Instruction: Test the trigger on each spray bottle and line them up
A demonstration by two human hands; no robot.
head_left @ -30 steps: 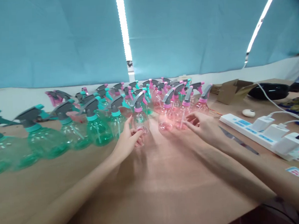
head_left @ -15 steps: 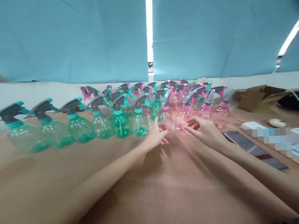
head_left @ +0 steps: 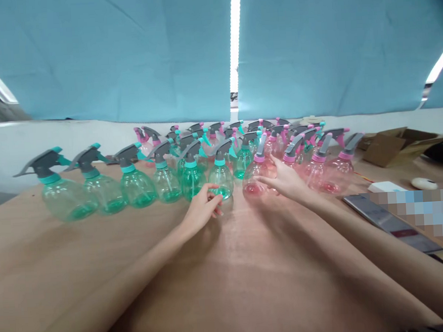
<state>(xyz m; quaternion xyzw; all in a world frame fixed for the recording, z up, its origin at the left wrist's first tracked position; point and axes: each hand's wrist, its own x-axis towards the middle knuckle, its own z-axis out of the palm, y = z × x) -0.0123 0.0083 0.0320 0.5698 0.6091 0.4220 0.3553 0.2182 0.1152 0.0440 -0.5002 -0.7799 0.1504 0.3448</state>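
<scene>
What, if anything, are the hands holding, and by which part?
Nothing gripped: left hand touches the green spray bottle at its base, right hand the pink spray bottle at its side.

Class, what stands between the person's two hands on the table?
The head view shows two spray bottles: a green bottle by the left hand and a pink bottle by the right hand, with bare table between them.

Left hand low over table, fingertips touching front-row spray bottle just ahead of it. Next bottle stands between the two hands, right hand touching its right side. Row of bottles runs off left of left hand. More bottles right of and behind right hand. Tablet flat on table right of right forearm; cardboard box beyond it, well apart.
</scene>
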